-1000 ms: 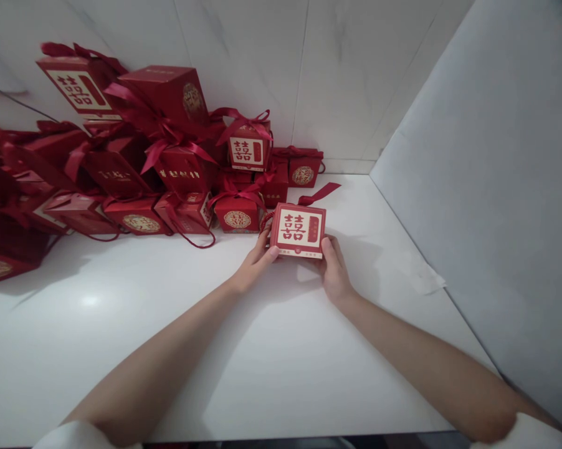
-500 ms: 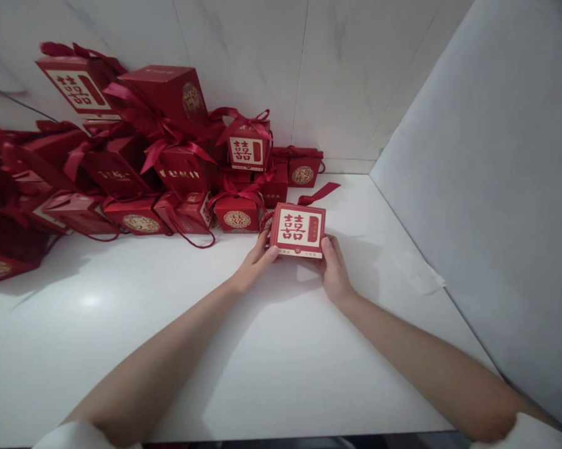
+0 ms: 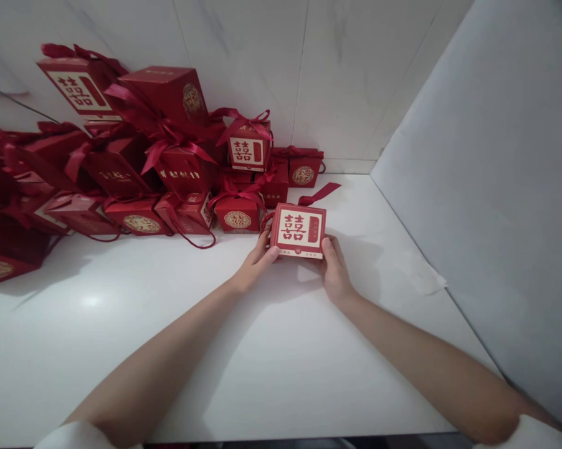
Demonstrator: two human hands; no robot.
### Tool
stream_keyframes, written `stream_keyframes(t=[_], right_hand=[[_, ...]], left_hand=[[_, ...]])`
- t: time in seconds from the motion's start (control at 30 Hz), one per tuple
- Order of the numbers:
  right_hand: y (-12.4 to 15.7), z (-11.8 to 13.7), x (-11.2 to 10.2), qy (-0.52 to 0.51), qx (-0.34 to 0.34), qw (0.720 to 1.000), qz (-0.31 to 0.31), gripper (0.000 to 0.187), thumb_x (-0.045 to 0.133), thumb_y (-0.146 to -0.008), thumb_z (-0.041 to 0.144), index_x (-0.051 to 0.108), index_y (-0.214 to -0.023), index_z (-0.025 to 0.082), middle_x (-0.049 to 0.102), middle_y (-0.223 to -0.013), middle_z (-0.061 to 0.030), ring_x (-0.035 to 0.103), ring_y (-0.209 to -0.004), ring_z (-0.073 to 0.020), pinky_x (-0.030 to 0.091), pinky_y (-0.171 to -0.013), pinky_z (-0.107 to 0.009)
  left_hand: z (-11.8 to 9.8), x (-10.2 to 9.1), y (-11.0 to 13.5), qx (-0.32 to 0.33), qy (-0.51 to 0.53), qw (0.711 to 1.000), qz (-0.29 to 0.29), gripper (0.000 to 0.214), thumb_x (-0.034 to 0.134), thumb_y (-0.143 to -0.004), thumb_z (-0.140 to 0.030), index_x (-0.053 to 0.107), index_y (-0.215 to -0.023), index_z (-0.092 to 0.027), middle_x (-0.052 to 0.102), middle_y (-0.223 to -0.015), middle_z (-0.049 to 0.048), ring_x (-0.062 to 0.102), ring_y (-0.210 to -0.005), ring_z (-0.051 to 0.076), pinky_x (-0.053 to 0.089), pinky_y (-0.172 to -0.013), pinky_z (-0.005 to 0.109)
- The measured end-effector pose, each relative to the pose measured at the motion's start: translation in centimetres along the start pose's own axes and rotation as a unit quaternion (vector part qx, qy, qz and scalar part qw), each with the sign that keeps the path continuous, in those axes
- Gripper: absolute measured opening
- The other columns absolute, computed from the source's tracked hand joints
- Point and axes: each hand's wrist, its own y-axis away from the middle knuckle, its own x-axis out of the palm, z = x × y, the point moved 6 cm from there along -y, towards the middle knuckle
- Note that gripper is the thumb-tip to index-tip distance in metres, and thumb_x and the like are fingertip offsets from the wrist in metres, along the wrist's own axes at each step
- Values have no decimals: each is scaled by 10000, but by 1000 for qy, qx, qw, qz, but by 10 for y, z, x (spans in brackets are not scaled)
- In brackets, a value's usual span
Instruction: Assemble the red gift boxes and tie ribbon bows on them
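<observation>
Between my two hands is a small red gift box (image 3: 298, 232) with a cream panel bearing a red double-happiness character. My left hand (image 3: 257, 259) is closed on its left side, thumb on the lower left corner. On the right side, my right hand (image 3: 334, 265) grips it with the thumb near the front edge. A dark red ribbon (image 3: 319, 194) sticks out behind the box, and a red cord shows at its left. The fingers under and behind the box are partly hidden.
Many similar red boxes with ribbons (image 3: 182, 168) are stacked along the tiled wall (image 3: 243, 56) on the left and centre. One box (image 3: 304, 168) stands just behind the held one. A pale panel (image 3: 486, 156) rises along the right side of the white table (image 3: 300, 362).
</observation>
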Motion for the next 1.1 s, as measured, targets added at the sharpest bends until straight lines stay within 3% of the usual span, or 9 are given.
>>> stream_keyframes(t=[0.67,1.1], right_hand=[[2,0,-1,10,-10,1000,-2,316,546,-916,561,560,-1038,269,642,-1118,-22,611,-1082,-227,538,-944,-473],[4,14,13,31,-20,999,7,291,595,-880,504,563,-1059,277,655,-1090,-21,620,-1045,-216,513,-946,-425]], left_hand=[[0,0,1,-3,10,1000,-4,751,500,-920,-565,202,-1544,-273,352,-1565,99,402,-1374,351,454,-1044,485],[0,-13,0,6,-18,1000,-20,731,553,-903,-463,278,-1534,-218,325,-1585,81,264,-1474,305,225,-1213,470]])
